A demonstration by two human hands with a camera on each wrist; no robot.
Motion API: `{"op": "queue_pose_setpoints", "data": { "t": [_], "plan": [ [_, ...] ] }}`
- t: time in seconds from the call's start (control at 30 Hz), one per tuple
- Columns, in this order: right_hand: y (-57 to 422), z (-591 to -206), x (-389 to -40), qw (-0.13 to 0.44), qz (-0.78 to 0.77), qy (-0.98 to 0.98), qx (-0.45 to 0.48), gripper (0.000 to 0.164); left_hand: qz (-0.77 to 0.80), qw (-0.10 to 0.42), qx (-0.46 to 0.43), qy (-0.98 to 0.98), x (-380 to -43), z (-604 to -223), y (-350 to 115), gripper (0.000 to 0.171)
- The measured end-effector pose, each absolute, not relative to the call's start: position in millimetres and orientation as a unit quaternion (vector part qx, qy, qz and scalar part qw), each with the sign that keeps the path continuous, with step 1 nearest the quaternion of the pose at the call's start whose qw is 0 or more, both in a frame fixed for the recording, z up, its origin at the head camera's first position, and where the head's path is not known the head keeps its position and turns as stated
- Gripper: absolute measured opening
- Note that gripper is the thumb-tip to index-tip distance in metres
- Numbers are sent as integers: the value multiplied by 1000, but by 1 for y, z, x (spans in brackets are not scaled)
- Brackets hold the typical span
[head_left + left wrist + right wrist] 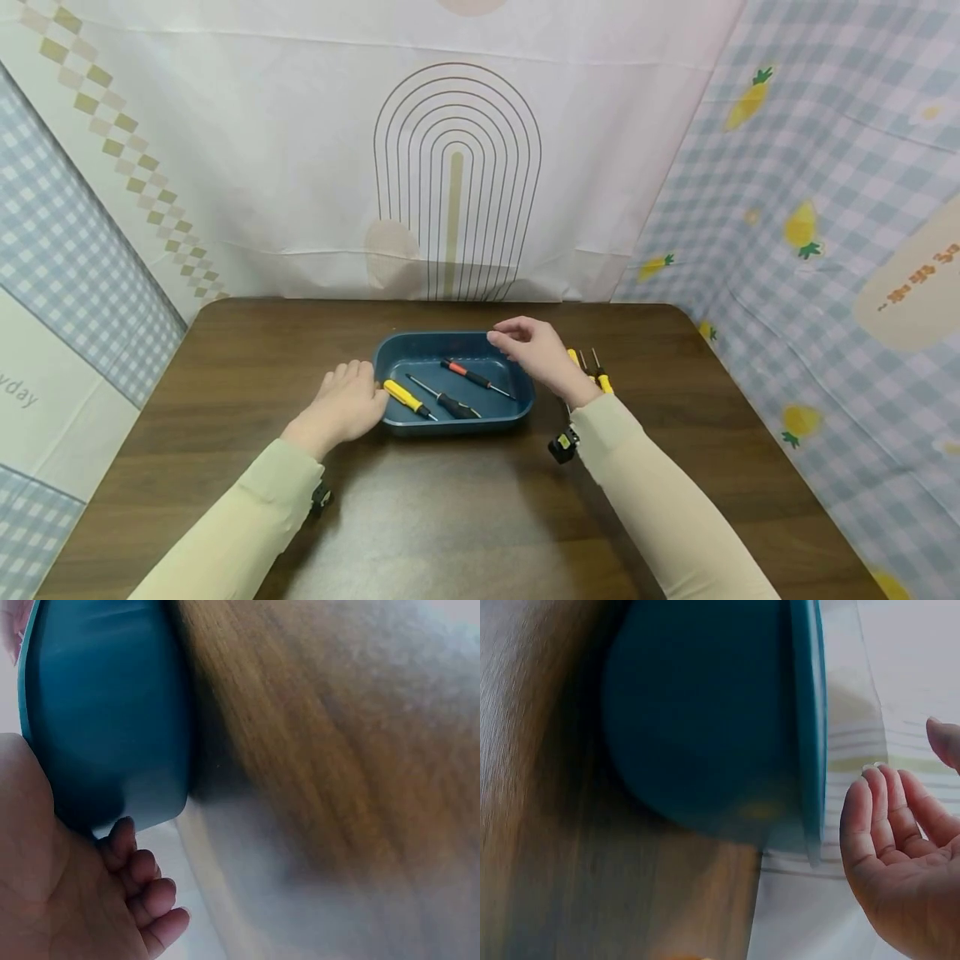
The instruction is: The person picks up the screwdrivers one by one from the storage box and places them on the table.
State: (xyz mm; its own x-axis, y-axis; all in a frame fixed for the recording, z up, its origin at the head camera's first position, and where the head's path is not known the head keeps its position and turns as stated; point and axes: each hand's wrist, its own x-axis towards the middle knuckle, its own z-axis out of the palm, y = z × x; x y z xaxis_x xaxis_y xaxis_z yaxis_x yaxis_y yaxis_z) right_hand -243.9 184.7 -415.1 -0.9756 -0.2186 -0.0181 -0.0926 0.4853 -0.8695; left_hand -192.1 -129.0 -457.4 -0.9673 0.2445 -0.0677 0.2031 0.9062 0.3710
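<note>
A deep blue rectangular tray [450, 427] stands on the table with three screwdrivers inside. They are a yellow-handled screwdriver [405, 397] at the left, a black-handled screwdriver [453, 406] in the middle and a red-and-black screwdriver [467, 372] behind it. My left hand [345, 404] holds the tray's left end, thumb at the rim and curled fingers [142, 862] against the outer wall. Over the back right rim hovers my right hand [536, 354], its fingers loosely bent and the thumb apart, nothing between them, as the right wrist view shows.
More yellow-and-black screwdrivers [602, 379] lie right of the tray, partly hidden behind my right wrist. Brown wood makes up the tabletop [450, 517]. A white patterned cloth [300, 150] hangs along the back edge, with checked cloth [817, 167] at the sides.
</note>
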Motion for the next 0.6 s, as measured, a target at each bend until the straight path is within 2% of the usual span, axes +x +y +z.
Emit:
{"op": "queue_pose_setpoints", "data": {
  "t": [0.3, 0.6],
  "plan": [
    [158, -428, -244, 98, -455, 880, -92, 44, 110, 10, 132, 985, -192, -452, -127, 41],
    [143, -439, -248, 139, -476, 865, -72, 41, 132, 20, 137, 982, -192, -455, -129, 36]
  ]
}}
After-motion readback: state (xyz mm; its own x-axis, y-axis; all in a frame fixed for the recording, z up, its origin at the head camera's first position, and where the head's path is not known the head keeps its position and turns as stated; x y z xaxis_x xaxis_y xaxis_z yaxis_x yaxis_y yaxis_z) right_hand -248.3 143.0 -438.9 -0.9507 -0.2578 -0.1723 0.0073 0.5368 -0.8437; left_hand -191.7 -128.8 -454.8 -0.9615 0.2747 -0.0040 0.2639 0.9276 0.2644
